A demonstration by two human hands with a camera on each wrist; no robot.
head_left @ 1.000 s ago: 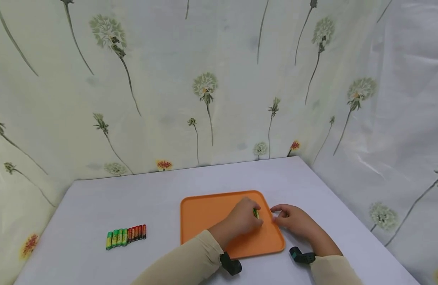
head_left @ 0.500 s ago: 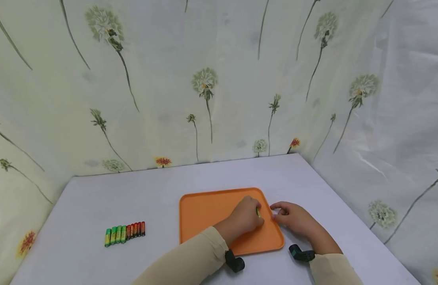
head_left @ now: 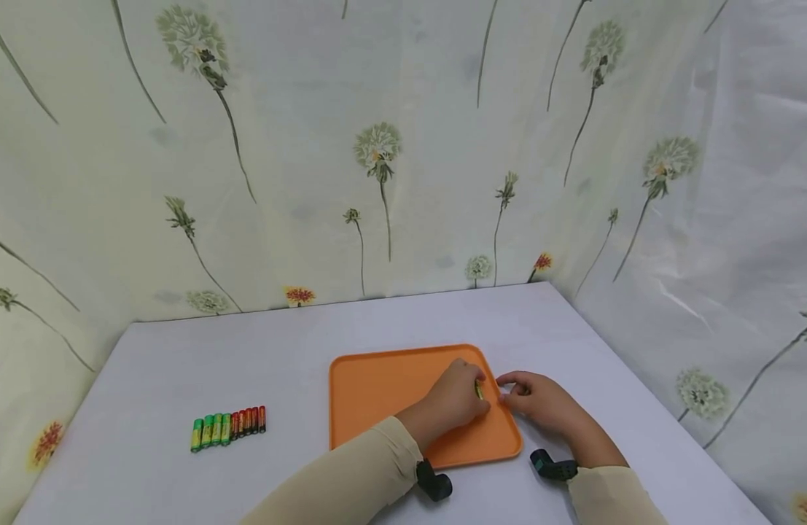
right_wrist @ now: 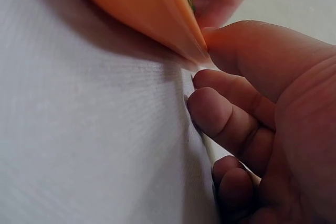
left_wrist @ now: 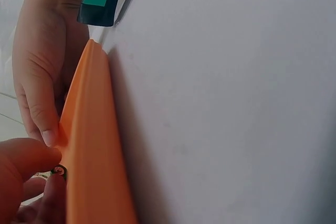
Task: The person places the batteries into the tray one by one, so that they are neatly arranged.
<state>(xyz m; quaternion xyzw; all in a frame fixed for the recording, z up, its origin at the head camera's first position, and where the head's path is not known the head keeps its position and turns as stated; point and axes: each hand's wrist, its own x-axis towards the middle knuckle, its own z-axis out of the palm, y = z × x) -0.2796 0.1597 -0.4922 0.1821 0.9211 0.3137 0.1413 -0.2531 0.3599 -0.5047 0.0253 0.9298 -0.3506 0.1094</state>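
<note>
Two hands work around an orange tray (head_left: 370,386) in the head view, which lies on a white desk (head_left: 298,364). The left hand (head_left: 450,397) reaches across the tray, its fingers curled, pinching a small green battery (head_left: 479,391) near the right-hand rim; whether the battery touches the tray bottom cannot be told. Just beyond that rim, the right hand (head_left: 546,405) sits with thumb and forefinger curved toward the tray edge, loosely bent with a gap between them. Well off to the left of the tray, green batteries (head_left: 211,431) and red batteries (head_left: 248,421) lie side by side in one row, the green ones at the outer end. Pale sleeves (head_left: 351,474) cover the forearms, and black wrist devices (head_left: 434,481) are strapped on at the wrists. Behind the desk hangs a backdrop (head_left: 298,182) printed with dandelions. From the left wrist, the round end of the held battery shows between the left thumb and a finger, just beside the inside of the tray wall, with the right hand farther along the same edge. From the right wrist, the right thumb touches the tray rim while the other fingers hang loosely bent beneath it, and a sliver of green battery shows past the edge beside the left fingers
</note>
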